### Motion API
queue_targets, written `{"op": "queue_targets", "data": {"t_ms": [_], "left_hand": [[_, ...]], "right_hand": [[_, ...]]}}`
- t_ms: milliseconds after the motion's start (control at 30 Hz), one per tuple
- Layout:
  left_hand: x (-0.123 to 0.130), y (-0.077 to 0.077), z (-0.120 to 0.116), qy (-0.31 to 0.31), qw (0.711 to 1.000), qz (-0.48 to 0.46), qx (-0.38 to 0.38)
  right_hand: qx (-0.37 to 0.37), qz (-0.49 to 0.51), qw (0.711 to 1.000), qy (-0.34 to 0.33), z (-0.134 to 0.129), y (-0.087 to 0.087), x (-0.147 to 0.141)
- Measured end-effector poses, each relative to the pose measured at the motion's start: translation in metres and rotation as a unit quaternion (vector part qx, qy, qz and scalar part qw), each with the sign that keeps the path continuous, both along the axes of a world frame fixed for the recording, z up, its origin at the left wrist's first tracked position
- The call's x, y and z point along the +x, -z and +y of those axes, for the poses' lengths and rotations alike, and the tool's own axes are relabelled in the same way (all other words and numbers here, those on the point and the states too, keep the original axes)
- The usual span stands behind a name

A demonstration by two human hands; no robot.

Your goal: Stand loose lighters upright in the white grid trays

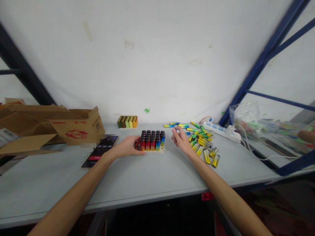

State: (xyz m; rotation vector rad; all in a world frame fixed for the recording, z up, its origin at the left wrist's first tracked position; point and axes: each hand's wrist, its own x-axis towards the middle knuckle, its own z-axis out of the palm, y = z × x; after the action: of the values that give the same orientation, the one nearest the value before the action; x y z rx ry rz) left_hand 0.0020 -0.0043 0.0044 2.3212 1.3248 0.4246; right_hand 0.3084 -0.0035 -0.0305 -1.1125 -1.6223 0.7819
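Grey tabletop (159, 177) — two lighter blocks (153, 141), one phone (102, 149)

We have both forearms bare and stretched forward from the two lower corners, so that the left forearm (82, 188) slants upward to the right and the right forearm (221, 193) slants upward to the left. Our left grip (128, 147) is turned inward, the thumb standing apart from the curved fingers, and how firmly it presses we cannot tell. Our right grip (180, 140) is placed a little higher in the view, with fingers bent and the thumb near the index finger, but whether their tips meet is not clear to us.
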Motion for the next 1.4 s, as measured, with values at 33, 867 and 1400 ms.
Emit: {"op": "queue_targets", "data": {"t_ms": [33,867,1400], "left_hand": [[0.000,0.000,0.000,0.000,1.000,0.001,0.001],[0.001,-0.002,-0.002,0.009,1.000,-0.005,-0.012],[0.000,0.002,0.001,0.004,1.000,0.009,-0.009]], "right_hand": [[-0.003,0.011,1.000,-0.013,0.000,0.001,-0.001],[0.092,-0.085,0.986,-0.114,-0.016,-0.015,-0.006],[0.091,-0.274,0.956,-0.047,-0.015,-0.032,0.030]]}}
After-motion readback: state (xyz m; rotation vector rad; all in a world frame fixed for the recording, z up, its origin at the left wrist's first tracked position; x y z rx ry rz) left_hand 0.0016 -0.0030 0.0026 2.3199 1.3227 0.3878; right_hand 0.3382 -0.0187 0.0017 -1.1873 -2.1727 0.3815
